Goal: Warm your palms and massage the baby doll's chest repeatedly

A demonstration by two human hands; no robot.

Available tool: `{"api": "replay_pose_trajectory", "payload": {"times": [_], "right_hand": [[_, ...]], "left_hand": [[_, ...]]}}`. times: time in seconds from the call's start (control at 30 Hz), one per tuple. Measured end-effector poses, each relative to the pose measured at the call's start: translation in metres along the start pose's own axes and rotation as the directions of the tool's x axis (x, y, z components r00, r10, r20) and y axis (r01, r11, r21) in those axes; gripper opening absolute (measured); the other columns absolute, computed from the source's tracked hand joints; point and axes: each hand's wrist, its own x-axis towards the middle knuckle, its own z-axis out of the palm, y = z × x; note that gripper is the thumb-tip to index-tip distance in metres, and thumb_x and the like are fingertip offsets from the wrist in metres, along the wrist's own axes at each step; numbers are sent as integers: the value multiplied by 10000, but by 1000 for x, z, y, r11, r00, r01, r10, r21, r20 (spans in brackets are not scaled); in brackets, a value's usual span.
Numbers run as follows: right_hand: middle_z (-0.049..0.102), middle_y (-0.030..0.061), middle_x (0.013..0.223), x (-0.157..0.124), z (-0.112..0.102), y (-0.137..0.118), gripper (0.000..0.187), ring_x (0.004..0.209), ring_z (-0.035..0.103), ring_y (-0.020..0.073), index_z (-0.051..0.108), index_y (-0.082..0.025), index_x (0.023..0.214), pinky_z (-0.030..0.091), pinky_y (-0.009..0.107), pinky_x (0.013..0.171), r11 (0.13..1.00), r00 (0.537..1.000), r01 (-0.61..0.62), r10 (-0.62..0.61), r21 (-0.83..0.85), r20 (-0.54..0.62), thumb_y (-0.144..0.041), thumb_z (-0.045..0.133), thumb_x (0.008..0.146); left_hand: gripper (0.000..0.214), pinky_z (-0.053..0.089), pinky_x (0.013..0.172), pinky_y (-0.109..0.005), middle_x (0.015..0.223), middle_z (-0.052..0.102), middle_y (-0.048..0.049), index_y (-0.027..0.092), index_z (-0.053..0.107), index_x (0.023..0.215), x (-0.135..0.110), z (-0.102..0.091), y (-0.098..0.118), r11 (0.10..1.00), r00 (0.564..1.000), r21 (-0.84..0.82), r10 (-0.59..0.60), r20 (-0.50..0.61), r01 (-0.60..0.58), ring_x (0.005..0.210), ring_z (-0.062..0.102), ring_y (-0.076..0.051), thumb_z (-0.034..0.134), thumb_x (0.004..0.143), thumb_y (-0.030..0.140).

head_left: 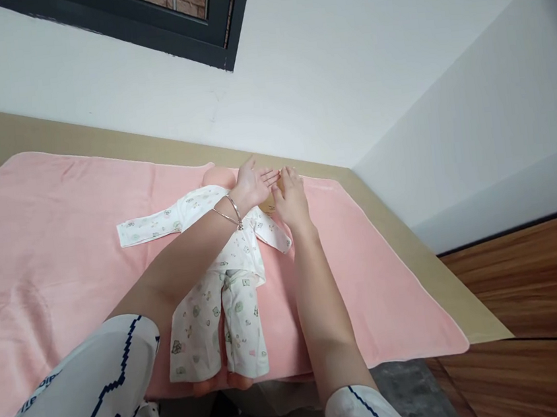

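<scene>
A baby doll in a white printed top (236, 243) and matching printed trousers (243, 325) lies on its back on a pink blanket (92, 281). Its head (219, 176) is at the far end, partly behind my left wrist. My left hand (254, 183) is held over the doll's shoulder, palm turned up and fingers stretched out; I see nothing in it. Beside it, my right hand (291, 197) curls round a tan bottle-like container (269, 204) with small dark print. The fingers hide much of this container. The fingertips of both hands nearly meet.
The blanket covers a tan tabletop (414, 267) set against a white wall (295, 87). A dark-framed window (221, 45) is above. Wooden panels (529, 275) stand at the right. The doll's feet (239, 380) reach the table's near edge.
</scene>
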Motion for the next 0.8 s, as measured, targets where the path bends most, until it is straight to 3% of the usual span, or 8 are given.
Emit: {"api": "replay_pose_trajectory", "payload": {"times": [0.27,0.4,0.57,0.67,0.8], "right_hand": [[402,230,1567,1,1,-13,609,1503,299,355,411,-34,1484,206,583,1244,994,998,-16,9,-106,-64,-324,365,950],[432,293,1521,6,2,-29,643,1458,353,393,431,23,1445,252,564,1215,974,998,-60,52,-217,-45,-417,424,975],[412,337,1516,6,5,-53,778,1450,354,404,384,86,1430,262,514,1212,906,990,-142,128,-398,-61,-519,502,954],[378,343,1541,2,7,-64,817,1470,332,409,330,110,1461,248,507,1224,877,986,-165,153,-452,-63,-518,485,961],[273,345,1596,-3,8,-69,893,1518,251,419,218,131,1514,211,503,1250,853,982,-169,186,-494,-14,-522,474,961]], "left_hand": [[866,538,1075,-414,1426,606,-186,68,383,1530,-16,-12,2,996,998,90,7,61,-12,1359,577,-244,-89,957,513],[854,511,1102,-383,1526,514,-162,93,372,1532,-48,-26,4,988,997,-135,-76,8,77,1390,546,-215,-114,953,490],[763,388,1207,-336,1590,426,-165,56,376,1518,-104,-46,10,844,977,-512,-209,-38,161,1467,449,-222,233,964,561],[709,359,1229,-367,1580,442,-165,54,423,1491,-130,-52,16,759,960,-618,-279,-28,203,1472,439,-246,331,954,508],[666,406,1196,-378,1547,485,-174,58,446,1478,-149,-52,26,710,958,-675,-285,-16,200,1443,479,-261,387,947,456]]}}
